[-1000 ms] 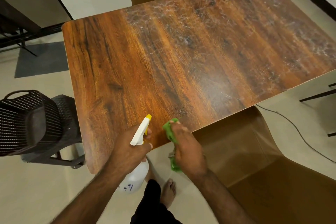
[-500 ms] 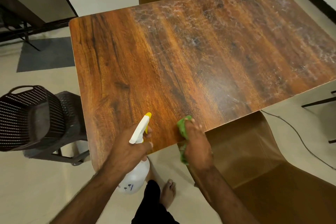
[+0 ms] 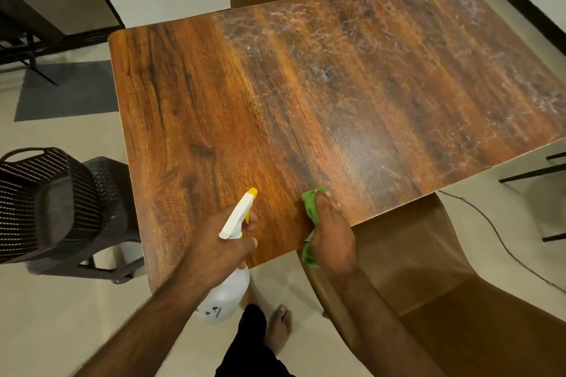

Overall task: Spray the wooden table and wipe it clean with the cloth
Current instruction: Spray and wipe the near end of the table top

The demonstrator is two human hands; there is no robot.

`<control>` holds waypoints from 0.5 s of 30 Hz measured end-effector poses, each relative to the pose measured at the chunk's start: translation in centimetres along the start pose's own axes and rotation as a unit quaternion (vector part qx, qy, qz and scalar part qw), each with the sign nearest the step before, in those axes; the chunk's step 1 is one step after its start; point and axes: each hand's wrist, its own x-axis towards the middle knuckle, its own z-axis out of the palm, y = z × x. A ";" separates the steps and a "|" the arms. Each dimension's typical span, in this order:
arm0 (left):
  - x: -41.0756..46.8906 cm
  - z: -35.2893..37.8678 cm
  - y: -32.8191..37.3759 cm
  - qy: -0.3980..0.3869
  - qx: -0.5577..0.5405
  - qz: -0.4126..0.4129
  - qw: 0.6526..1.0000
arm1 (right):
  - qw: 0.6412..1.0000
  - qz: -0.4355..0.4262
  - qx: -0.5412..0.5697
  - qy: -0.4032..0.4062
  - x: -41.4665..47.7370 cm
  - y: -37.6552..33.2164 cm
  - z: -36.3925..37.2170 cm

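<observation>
Head view: left hand (image 3: 214, 242) grips spray bottle (image 3: 228, 294) at wooden table (image 3: 275, 119) near edge; right hand (image 3: 332, 232) clutches green cloth (image 3: 311, 206) on same edge, brown chair (image 3: 428, 285) just beside; tabletop beyond bare.

Wooden table (image 3: 214, 101) — rectangular top, brown grain with dark streaks, rounded corners, pale edge band. Left part of top plain and glossy. Far middle and right part covered in whitish streaky film (image 3: 459, 55), blotchy. Green cloth (image 3: 311, 206) lies bunched on top at near edge, lower part hanging off edge — right hand (image 3: 332, 236) on it. Patch of sheen just beyond cloth.
</observation>
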 end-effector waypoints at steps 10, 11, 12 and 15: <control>1.4 -0.6 0.8 0.010 0.003 0.007 1.000 | 0.996 -0.082 -0.031 -0.029 2.1 0.3 -0.7; 1.4 -0.6 0.9 0.011 0.007 0.009 1.000 | 0.998 -0.059 -0.032 -0.019 2.2 -0.2 -0.8; 1.5 -0.6 1.0 0.014 0.011 0.011 1.000 | 0.997 -0.066 -0.020 -0.017 1.9 -0.9 -0.6; 1.4 -0.4 1.3 0.023 0.017 0.010 1.000 | 0.970 -0.218 -0.025 -0.103 0.0 -2.4 0.2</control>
